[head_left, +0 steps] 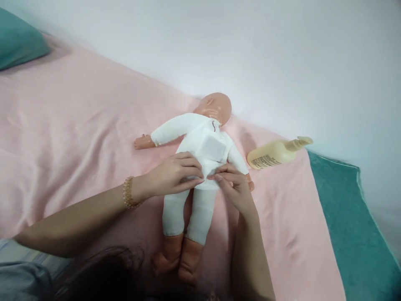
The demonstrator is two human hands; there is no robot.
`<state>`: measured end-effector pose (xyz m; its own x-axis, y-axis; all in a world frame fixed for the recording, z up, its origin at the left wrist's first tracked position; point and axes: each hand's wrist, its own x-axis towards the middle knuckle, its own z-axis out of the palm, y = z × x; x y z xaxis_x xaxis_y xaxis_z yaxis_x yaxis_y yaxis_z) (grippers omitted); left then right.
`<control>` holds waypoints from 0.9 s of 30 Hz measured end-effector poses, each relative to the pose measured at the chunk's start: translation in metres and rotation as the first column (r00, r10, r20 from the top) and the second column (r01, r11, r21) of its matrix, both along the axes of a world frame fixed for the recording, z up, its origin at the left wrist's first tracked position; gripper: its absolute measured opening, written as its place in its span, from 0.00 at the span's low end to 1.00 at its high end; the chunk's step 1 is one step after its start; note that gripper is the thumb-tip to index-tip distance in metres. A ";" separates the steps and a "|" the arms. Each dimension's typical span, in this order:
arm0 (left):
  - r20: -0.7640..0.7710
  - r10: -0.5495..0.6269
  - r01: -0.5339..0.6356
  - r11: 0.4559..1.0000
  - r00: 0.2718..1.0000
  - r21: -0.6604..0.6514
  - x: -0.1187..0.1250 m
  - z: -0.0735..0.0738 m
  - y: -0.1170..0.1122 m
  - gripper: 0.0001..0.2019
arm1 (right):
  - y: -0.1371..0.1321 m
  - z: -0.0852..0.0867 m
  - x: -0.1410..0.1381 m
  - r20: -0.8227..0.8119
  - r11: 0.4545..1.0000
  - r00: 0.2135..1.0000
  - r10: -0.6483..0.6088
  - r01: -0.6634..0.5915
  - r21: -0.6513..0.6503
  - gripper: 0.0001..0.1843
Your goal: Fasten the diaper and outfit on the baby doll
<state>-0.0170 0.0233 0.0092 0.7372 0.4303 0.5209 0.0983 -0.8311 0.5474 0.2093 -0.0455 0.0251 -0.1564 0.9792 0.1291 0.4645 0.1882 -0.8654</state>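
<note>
A baby doll [197,142] with a white cloth body lies face down on the bed, its head turned partly aside at the far end. On its back is a pale rectangular panel [214,148], with a short dark red thread near the neck. My left hand [178,172], wearing a beaded bracelet [128,193], pinches the white cloth at the doll's lower back. From the other side my right hand [233,184] pinches the same cloth between thumb and fingers. The two sets of fingertips are close but apart. The doll's far right arm is partly covered by my right hand.
Right of the doll, a pale yellow pump bottle [272,154] lies tilted near the wall [250,50]. A pink blanket [78,125] covers the bed, over a green sheet [347,209] at the right. A green pillow [20,39] lies at the far left. Dark hair hangs in front at the bottom.
</note>
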 end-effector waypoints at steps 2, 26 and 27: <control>0.080 0.027 -0.031 0.999 0.996 0.044 0.000 -0.003 0.000 0.08 | 0.001 0.000 -0.001 -0.044 0.997 0.998 -0.041 0.044 0.058 0.11; 0.072 0.083 -0.098 0.969 0.994 0.228 -0.003 -0.011 0.010 0.15 | 0.006 -0.013 -0.003 -0.185 0.984 0.967 -0.173 0.179 0.018 0.11; 0.058 0.084 -0.095 0.970 0.995 0.222 -0.003 -0.011 0.011 0.16 | 0.007 -0.013 -0.004 -0.181 0.982 0.966 -0.182 0.189 0.017 0.11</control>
<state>-0.0197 0.0342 -0.0019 0.6730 0.3617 0.6452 0.1561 -0.9221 0.3541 0.2055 -0.0384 0.0119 0.0560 0.9835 0.1721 0.3336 0.1440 -0.9316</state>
